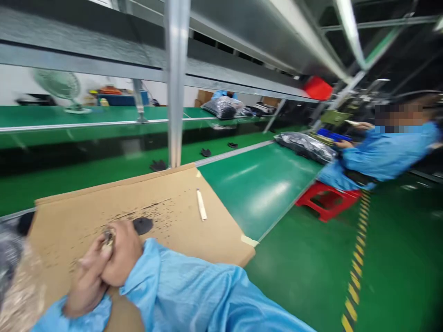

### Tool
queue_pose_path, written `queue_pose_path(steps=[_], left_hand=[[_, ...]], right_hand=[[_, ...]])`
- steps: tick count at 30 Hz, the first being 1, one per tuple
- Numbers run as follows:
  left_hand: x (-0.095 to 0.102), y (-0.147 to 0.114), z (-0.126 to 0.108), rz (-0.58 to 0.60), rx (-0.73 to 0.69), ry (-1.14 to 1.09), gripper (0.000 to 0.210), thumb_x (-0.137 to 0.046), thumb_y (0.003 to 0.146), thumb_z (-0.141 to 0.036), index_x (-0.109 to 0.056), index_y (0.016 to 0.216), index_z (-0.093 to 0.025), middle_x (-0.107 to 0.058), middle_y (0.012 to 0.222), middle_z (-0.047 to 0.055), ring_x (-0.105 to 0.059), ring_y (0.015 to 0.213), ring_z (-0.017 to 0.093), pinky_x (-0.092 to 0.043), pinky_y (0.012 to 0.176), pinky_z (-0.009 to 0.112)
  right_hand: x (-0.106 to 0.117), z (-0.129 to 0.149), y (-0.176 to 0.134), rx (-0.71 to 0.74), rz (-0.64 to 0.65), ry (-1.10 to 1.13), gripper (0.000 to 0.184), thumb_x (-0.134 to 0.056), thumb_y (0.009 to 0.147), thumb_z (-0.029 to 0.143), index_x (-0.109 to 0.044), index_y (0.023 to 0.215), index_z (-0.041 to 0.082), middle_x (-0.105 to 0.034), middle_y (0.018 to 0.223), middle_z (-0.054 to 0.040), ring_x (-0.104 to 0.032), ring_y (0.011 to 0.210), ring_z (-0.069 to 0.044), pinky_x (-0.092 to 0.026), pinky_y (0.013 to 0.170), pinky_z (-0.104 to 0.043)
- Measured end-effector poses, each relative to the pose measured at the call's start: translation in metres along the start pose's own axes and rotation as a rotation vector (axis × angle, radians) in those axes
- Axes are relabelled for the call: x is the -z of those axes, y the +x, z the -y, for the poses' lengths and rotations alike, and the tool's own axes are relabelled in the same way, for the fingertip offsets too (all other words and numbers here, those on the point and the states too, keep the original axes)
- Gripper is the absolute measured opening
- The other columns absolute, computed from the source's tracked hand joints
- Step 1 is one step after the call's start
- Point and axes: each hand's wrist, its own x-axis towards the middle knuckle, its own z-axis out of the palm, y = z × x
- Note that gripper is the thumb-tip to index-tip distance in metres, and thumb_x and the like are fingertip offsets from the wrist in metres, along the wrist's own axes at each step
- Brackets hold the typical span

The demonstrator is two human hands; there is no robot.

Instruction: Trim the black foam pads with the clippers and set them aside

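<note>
My left hand (88,276) and my right hand (122,252) are pressed together over the lower left of a cardboard sheet (214,240). Between their fingertips shows a small dark and shiny piece (109,237), too blurred to name. Both hands are closed around it, and the fingers partly hide it. Just beyond my right hand, a flat black rounded piece (143,225) lies on the cardboard. Many tiny black scraps (162,216) are scattered around it. Farther right lies a slim white stick-like tool (201,205), apart from both hands.
Clear plastic wrap (24,286) lies at the left edge. A metal post (177,83) rises behind the cardboard. Black pieces (205,152) lie on the green bench beyond. At right, a person in blue (391,152) sits on a red stool (328,200) near a bagged black bundle (304,145).
</note>
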Motion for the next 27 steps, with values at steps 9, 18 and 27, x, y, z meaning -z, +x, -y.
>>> queue_pose_path(steps=[9,18,27], left_hand=[[-0.007,0.011,0.000,0.029,-0.235,-0.092,0.047,-0.064,0.078,-0.045,-0.058,0.112,-0.014,-0.065,0.092,0.008,-0.062,0.076,0.017,-0.050,0.064,0.027],[-0.008,0.015,-0.003,-0.005,-0.177,-0.151,0.043,-0.059,0.081,-0.048,-0.054,0.110,-0.017,-0.057,0.081,0.001,-0.051,0.060,0.010,-0.041,0.047,0.022],[-0.008,0.021,-0.006,-0.064,-0.121,-0.206,0.043,-0.061,0.079,-0.050,-0.056,0.107,-0.017,-0.057,0.077,0.001,-0.051,0.056,0.009,-0.040,0.045,0.022]], right_hand=[[0.001,0.003,0.027,0.029,-0.103,0.182,0.035,-0.056,0.079,0.026,-0.055,0.112,0.016,-0.059,0.101,-0.0091,-0.058,0.094,-0.020,-0.048,0.086,-0.034],[0.036,-0.024,0.191,-0.005,0.188,-0.646,0.025,-0.052,0.090,0.034,-0.057,0.109,0.018,-0.061,0.107,-0.0071,-0.057,0.101,-0.018,-0.043,0.088,-0.028],[0.044,-0.091,0.286,-0.339,0.334,-0.994,0.027,-0.068,0.078,0.029,-0.066,0.096,0.008,-0.064,0.097,-0.0203,-0.064,0.093,-0.029,-0.048,0.080,-0.039]])
